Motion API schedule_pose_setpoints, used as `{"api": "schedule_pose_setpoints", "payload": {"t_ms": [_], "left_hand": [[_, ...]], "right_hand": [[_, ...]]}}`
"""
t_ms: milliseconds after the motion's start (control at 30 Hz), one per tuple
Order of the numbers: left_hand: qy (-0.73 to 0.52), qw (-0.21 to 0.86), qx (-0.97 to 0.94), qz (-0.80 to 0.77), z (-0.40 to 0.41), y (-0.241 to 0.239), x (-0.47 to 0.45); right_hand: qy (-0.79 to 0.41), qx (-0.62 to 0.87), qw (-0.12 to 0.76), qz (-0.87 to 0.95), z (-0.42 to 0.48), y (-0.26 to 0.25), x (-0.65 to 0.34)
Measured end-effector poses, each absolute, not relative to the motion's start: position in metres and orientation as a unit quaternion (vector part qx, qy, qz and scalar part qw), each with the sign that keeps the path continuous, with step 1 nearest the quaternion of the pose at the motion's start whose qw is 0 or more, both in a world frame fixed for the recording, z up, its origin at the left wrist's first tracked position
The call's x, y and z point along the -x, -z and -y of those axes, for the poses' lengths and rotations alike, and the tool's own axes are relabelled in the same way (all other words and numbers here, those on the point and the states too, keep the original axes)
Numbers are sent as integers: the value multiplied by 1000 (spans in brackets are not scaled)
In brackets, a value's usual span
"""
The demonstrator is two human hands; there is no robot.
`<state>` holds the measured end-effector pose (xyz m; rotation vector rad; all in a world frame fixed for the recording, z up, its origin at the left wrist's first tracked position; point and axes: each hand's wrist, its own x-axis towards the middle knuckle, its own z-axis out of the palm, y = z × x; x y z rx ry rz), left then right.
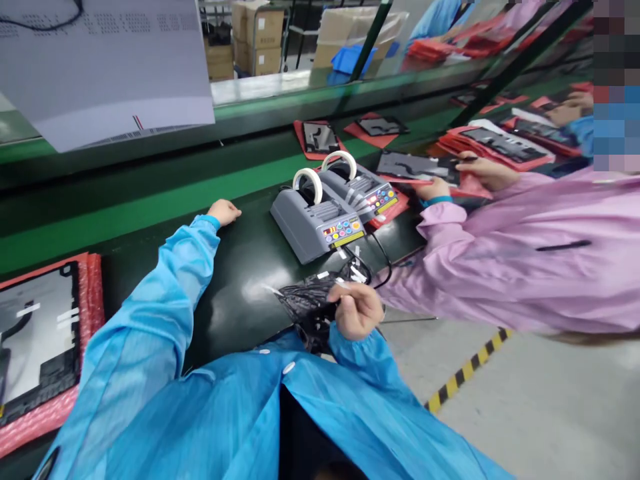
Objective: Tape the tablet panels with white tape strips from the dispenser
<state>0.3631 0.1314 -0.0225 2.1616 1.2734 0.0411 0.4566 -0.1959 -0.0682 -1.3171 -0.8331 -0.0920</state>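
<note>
My left hand (225, 212) hovers over the dark bench, its fingers curled closed; whatever they hold, if anything, is hidden. Close to my body, my right hand (358, 311) is pinched, with a small white piece of tape (342, 283) at its fingertips. Beside and behind it lies a bundle of thin black cables (305, 297) with white tape tabs. Between my hands and farther back stands a grey automatic tape dispenser (310, 223) with a white roll and lit buttons. A second tape dispenser (367, 190) sits right behind it, white strips at its front.
At the left, a screen panel (40, 340) lies on red bubble bags (95, 287). To my right, a co-worker in a pink sleeve (450, 247) handles another panel (413, 165). More panels (320, 137) rest on the green belt (215, 183). A white sheet (115, 73) hangs upper left.
</note>
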Motion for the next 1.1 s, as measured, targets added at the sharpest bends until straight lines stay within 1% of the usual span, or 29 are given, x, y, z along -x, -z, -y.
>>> {"api": "schedule_pose_setpoints", "payload": {"t_ms": [67,167,267,333,467,567,633,733,833,1000,1100], "left_hand": [[-50,278,-836,-470,-148,20,-401],[-94,205,-884,-410,-169,21,-462],[-89,104,-946,-294,-188,29,-522],[-59,63,-970,-228,-200,37,-559],[-6,23,-985,-173,-226,58,-620],[8,25,-982,-186,-241,74,-653],[15,36,-980,-195,-248,82,-666],[31,50,-975,-216,-257,84,-668],[25,69,-967,-243,-276,78,-645],[-38,91,-979,-180,-304,65,-554],[-85,58,-964,-246,-285,64,-487]], "right_hand": [[114,533,750,374,201,62,-470],[160,477,768,397,211,54,-493],[171,498,756,389,227,51,-515],[177,528,750,357,239,54,-527],[182,614,716,278,257,65,-542],[195,667,683,225,262,73,-551],[177,677,675,232,261,75,-556],[139,669,680,266,260,76,-561],[121,664,681,285,260,75,-559],[121,656,682,300,264,73,-551],[118,634,701,306,261,75,-545]]}}
